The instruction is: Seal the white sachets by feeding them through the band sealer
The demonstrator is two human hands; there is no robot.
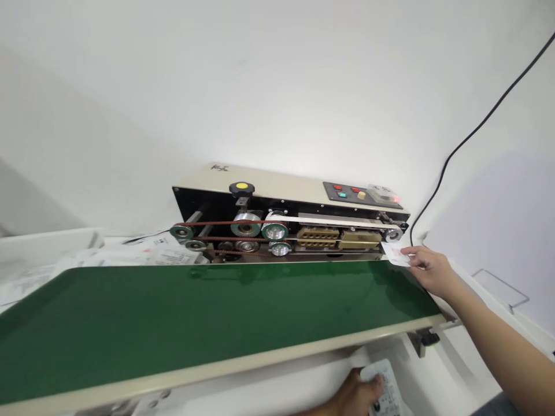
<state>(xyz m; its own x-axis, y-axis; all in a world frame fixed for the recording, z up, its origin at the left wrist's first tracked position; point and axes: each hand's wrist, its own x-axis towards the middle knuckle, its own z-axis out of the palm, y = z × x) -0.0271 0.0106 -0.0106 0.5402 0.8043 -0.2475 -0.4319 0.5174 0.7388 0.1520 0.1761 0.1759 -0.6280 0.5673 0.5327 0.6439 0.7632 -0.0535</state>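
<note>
1. Loose packets lie behind the back-left edge of the conveyor belt.
2. Left hand grips printed packets beyond the front edge.
3. Right hand pinches a white pouch at the band sealer, near the back-right corner; apparently feeding, which calls for straight guiding.

A flat white packet on the right has light red marks. The long flat belt is green.

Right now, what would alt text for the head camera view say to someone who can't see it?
A person's right hand holds a white packet at the right end of a beige machine behind a green conveyor belt; below, the left hand grips printed white packaging.
</note>
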